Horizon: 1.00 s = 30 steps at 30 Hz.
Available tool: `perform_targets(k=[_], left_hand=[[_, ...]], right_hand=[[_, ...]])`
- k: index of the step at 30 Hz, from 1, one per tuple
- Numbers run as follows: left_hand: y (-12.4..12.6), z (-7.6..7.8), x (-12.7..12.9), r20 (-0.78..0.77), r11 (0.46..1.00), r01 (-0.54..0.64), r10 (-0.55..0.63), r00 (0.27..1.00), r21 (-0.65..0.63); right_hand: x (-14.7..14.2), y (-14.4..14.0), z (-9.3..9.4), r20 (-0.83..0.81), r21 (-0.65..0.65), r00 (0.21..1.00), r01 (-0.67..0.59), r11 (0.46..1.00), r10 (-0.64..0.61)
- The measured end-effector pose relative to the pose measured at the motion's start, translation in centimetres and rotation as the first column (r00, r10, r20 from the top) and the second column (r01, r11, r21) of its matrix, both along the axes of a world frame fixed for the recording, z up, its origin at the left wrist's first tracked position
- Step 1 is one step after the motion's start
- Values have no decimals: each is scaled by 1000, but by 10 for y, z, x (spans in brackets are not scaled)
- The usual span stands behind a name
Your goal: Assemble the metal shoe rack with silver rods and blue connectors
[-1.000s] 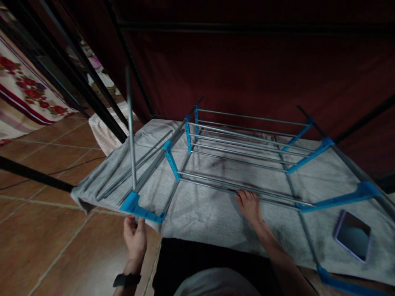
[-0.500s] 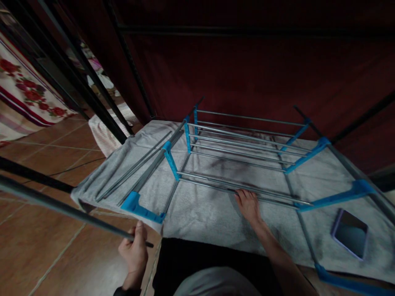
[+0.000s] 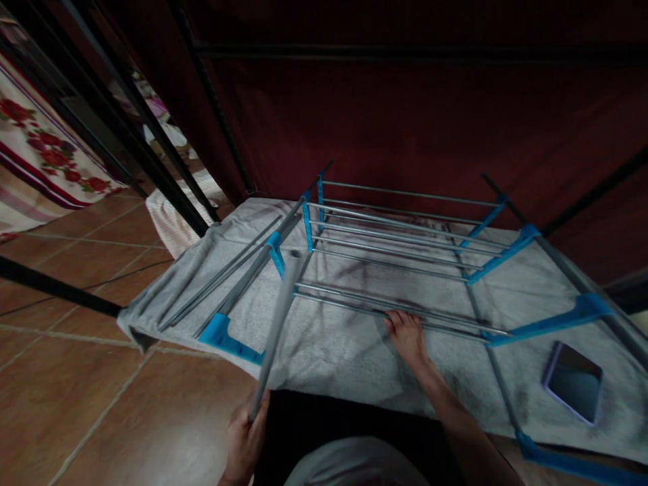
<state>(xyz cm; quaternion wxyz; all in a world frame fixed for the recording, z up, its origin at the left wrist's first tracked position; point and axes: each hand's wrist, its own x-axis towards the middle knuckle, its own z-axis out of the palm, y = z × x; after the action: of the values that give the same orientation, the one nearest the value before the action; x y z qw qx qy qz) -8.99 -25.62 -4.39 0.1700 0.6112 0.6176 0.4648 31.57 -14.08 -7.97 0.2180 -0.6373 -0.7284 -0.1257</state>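
Observation:
My left hand point(image 3: 245, 432), low at the left of the cloth, is closed round one end of a grey metal tube point(image 3: 276, 331). The tube slants up and away over the rack's left side, and its far end is blurred. My right hand point(image 3: 406, 337) rests at the front of a rack point(image 3: 395, 233) of thin metal rods and blue plastic brackets. Its fingers curl over a front rod point(image 3: 344, 308). One blue bracket point(image 3: 225, 335) lies just beyond my left hand, partly covered by the tube.
A grey cloth point(image 3: 329, 358) covers the surface under the rack. Loose tubes point(image 3: 217, 283) lie at its left. A phone point(image 3: 576, 381) is at the right. Black metal posts point(image 3: 146, 135) stand at the left, and a dark red curtain point(image 3: 405, 121) hangs behind.
My left hand has swung the tube from pointing left over the floor to pointing forward over the rack's left side. My right hand stays in place.

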Motion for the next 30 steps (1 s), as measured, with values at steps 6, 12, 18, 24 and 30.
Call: perform_targets(k=[6, 12, 18, 24, 30], left_hand=[[9, -6, 5, -356, 928, 371, -336, 872, 32], [29, -10, 15, -589, 936, 346, -318, 743, -68], [54, 2, 43, -624, 953, 213, -303, 720, -217], [70, 20, 70, -618, 909, 191, -395, 680, -370], [77, 15, 73, -625, 911, 218, -400, 670, -349]], right_hand=[[1, -2, -2, -88, 23, 995, -42, 999, 44], [3, -2, -6, -187, 13, 982, -4, 1000, 7], [4, -15, -7, -296, 42, 955, -12, 999, 24], [0, -35, 4, -406, 68, 905, -113, 991, 131], [2, -48, 16, -446, 89, 881, -133, 987, 159]])
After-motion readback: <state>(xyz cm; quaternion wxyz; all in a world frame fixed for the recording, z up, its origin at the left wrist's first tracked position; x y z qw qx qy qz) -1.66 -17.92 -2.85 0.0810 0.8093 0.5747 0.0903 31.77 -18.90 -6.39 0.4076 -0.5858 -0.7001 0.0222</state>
